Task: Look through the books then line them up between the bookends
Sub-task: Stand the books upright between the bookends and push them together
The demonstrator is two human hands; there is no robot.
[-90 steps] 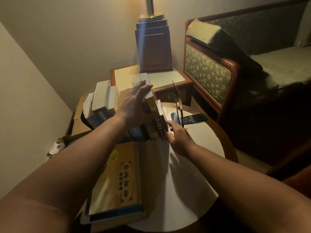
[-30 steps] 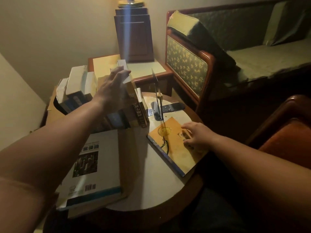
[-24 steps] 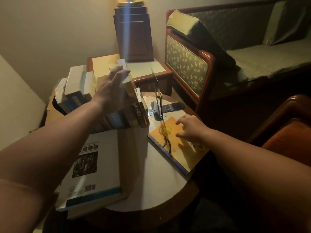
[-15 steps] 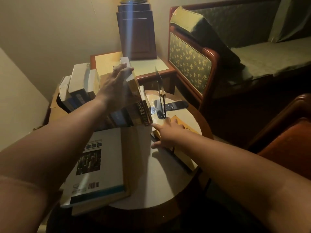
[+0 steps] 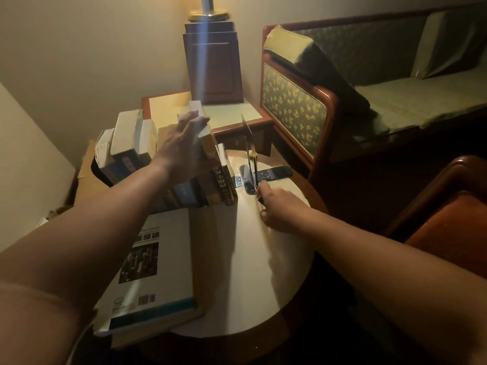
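Note:
A row of upright books (image 5: pixel 221 185) stands on the round table (image 5: pixel 263 272), leaning left onto thicker books (image 5: pixel 126 143). My left hand (image 5: pixel 181 151) rests flat on their top edges, fingers straight. Right of the row, across a small gap, stands a thin dark metal bookend (image 5: pixel 247 143) with its foot (image 5: pixel 274 172) flat on the table. My right hand (image 5: pixel 282 209) is curled at the foot of the bookend and seems to pinch a thin book on edge, seen only as a dark line. A large white-covered book (image 5: pixel 152 272) lies flat on another at the front left.
Behind the round table stands a side table (image 5: pixel 168 106) with a dark wooden lamp base (image 5: pixel 213 61). A green patterned sofa (image 5: pixel 295 106) is at the right. An orange armchair (image 5: pixel 448 222) stands close to the table's right edge. Cardboard lies on the floor at the left.
The orange book that lay flat under my right hand no longer lies on the table. My right hand has moved up to the bookend. My left hand stays on the upright books.

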